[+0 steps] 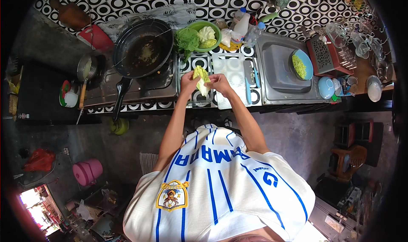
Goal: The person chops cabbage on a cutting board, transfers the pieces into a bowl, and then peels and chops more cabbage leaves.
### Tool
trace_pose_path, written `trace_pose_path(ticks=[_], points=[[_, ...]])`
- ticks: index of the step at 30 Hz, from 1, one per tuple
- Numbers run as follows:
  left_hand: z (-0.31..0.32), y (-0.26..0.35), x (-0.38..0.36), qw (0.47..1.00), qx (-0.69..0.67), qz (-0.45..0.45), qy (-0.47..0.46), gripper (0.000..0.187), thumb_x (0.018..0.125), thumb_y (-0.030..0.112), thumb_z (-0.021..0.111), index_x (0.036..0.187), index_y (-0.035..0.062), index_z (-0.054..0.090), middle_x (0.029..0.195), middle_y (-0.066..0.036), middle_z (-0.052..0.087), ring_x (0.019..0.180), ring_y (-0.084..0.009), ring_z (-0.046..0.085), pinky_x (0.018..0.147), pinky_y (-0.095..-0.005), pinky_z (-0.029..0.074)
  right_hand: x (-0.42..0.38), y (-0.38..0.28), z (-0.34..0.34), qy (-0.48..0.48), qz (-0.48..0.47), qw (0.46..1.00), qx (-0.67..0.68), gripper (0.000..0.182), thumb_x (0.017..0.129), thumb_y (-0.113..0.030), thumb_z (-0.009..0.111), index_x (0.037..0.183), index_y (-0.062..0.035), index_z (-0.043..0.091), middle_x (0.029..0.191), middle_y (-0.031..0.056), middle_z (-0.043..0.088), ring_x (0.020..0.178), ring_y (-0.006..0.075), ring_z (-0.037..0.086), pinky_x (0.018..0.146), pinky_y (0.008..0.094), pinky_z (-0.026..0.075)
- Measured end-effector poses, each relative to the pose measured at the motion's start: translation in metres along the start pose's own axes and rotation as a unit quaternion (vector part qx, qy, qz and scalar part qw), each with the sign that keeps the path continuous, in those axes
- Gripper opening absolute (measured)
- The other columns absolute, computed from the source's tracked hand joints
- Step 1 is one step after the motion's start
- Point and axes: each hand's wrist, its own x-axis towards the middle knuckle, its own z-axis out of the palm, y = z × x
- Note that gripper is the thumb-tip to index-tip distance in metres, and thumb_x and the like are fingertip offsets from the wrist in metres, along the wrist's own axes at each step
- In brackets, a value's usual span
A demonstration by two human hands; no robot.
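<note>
A pale green cabbage leaf (201,78) is held up between my two hands at the counter's front edge. My left hand (189,83) pinches its left side, and my right hand (217,83) has its fingers closed on the right side. Beneath the leaf lies a clear rectangular tray (199,100). Just right of it is a translucent cutting board (227,65), with a blue-handled knife (248,89) beside it. Behind my hands, a green bowl (219,37) holds cabbage pieces (206,35), and a green mesh bag (187,40) hangs over its left side.
A large black wok (166,57) sits on the stove at the left, its handle (122,93) projecting over the front edge. Bottles (255,32) stand behind the board. At the right, a blue bowl of chopped greens (307,62) rests on the sink (272,98).
</note>
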Motion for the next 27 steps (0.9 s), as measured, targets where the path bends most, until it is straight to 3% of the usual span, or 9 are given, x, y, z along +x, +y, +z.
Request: trace_pose_path(ticks=[2,9,12,15,16,19,24,27], points=[[-0.004,0.011,0.003,0.999,-0.011,0.002,-0.032,0.032,0.088,0.007,0.073,0.116,-0.0072,0.064,0.102,-0.008,0.072,0.086,-0.0109,0.067,0.075,-0.0251,0.053,-0.001,0.004,-0.004,-0.014,0.007,1.0,-0.003,0.023,0.081,0.0,0.078,0.102,0.0018,0.072,0.086,0.0022,0.072,0.07,0.0065,0.064,0.064,0.0229,0.051],[-0.006,0.012,0.01,0.999,0.013,-0.042,0.024,0.031,0.091,0.013,0.072,0.113,-0.0074,0.066,0.098,-0.006,0.072,0.086,-0.0091,0.066,0.071,-0.023,0.052,-0.003,-0.012,-0.008,-0.027,0.026,0.999,-0.026,0.023,0.08,0.0,0.079,0.102,0.0014,0.072,0.087,0.0022,0.072,0.071,0.0064,0.064,0.065,0.023,0.051],[-0.011,0.015,0.011,0.998,0.056,-0.029,0.005,0.03,0.092,0.016,0.072,0.113,-0.0053,0.067,0.095,-0.005,0.072,0.086,-0.0082,0.065,0.07,-0.0228,0.052,-0.002,-0.019,-0.013,-0.017,0.019,0.999,-0.047,0.024,0.08,0.0,0.079,0.103,0.0017,0.072,0.088,0.0028,0.073,0.071,0.007,0.064,0.065,0.0235,0.052],[-0.001,0.024,0.001,0.999,-0.026,-0.028,-0.033,0.027,0.092,0.015,0.072,0.112,-0.0039,0.068,0.092,-0.004,0.071,0.087,-0.0073,0.064,0.068,-0.0225,0.051,0.0,-0.016,-0.012,-0.012,-0.006,1.0,0.008,0.026,0.08,-0.001,0.079,0.104,0.0018,0.072,0.087,0.0026,0.072,0.07,0.0071,0.063,0.063,0.0234,0.051],[-0.001,0.025,-0.003,0.998,0.011,0.027,-0.049,0.024,0.092,0.013,0.071,0.109,-0.004,0.069,0.09,-0.005,0.072,0.084,-0.0071,0.065,0.067,-0.0222,0.05,0.001,-0.015,-0.011,0.002,-0.003,1.0,0.006,0.026,0.08,-0.001,0.079,0.105,0.0018,0.072,0.087,0.0024,0.072,0.069,0.0068,0.063,0.062,0.0232,0.05],[-0.004,0.019,0.001,0.997,0.079,0.006,0.003,0.024,0.092,0.014,0.071,0.108,-0.0047,0.069,0.089,-0.004,0.072,0.078,-0.0073,0.064,0.066,-0.0222,0.05,-0.001,-0.015,-0.002,0.026,0.003,1.0,0.011,0.027,0.08,-0.002,0.08,0.105,0.0019,0.072,0.085,0.002,0.072,0.067,0.0062,0.061,0.06,0.0224,0.049],[-0.004,0.009,0.005,0.997,0.038,-0.026,0.055,0.026,0.092,0.018,0.072,0.1,-0.0065,0.069,0.086,-0.004,0.071,0.071,-0.0073,0.063,0.063,-0.0222,0.048,-0.007,-0.017,0.002,0.043,-0.015,0.998,0.047,0.027,0.08,-0.001,0.079,0.106,0.0025,0.071,0.083,0.0019,0.072,0.066,0.0054,0.061,0.06,0.0212,0.048],[0.003,0.01,0.008,0.997,0.048,0.023,0.057,0.028,0.095,0.021,0.068,0.096,-0.0066,0.068,0.082,-0.004,0.07,0.07,-0.0072,0.063,0.062,-0.0218,0.048,-0.007,-0.016,0.0,0.044,-0.012,0.998,0.045,0.029,0.08,-0.001,0.079,0.107,0.0028,0.071,0.084,0.0021,0.072,0.066,0.0056,0.061,0.06,0.0209,0.048]])
